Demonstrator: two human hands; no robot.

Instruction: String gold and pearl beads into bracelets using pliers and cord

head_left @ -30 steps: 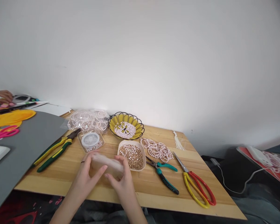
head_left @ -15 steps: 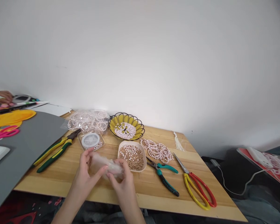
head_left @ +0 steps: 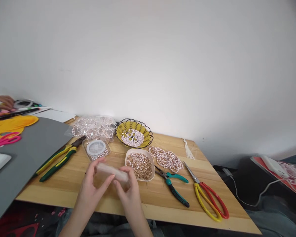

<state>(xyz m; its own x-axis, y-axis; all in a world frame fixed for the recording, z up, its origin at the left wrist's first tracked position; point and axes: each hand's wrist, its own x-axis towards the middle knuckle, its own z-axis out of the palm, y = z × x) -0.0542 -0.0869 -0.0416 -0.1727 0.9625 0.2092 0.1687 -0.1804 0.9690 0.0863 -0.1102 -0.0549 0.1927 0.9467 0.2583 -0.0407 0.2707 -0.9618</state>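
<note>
Both my hands grip a small clear plastic bag (head_left: 111, 173) just above the wooden table (head_left: 148, 200). My left hand (head_left: 92, 184) pinches its left end, and my right hand (head_left: 128, 189) pinches its right end. What the bag contains is too blurred to make out. Right behind my right hand stands a white bowl (head_left: 140, 164) full of gold beads. Behind my left hand lies a clear box with a spool of cord (head_left: 96, 148).
A yellow wire basket (head_left: 134, 132) holds pale beads, with bagged pearl strings (head_left: 93, 126) to its left and loose pearl loops (head_left: 165, 158) to its right. Green-yellow pliers (head_left: 59, 158), teal pliers (head_left: 174, 184) and red-yellow scissors (head_left: 207, 196) lie around. Another person's hand (head_left: 1, 100) rests far left.
My hands have turned and kneaded the clear bag a little between the fingers while staying in the same place. Nothing else on the table has moved.
</note>
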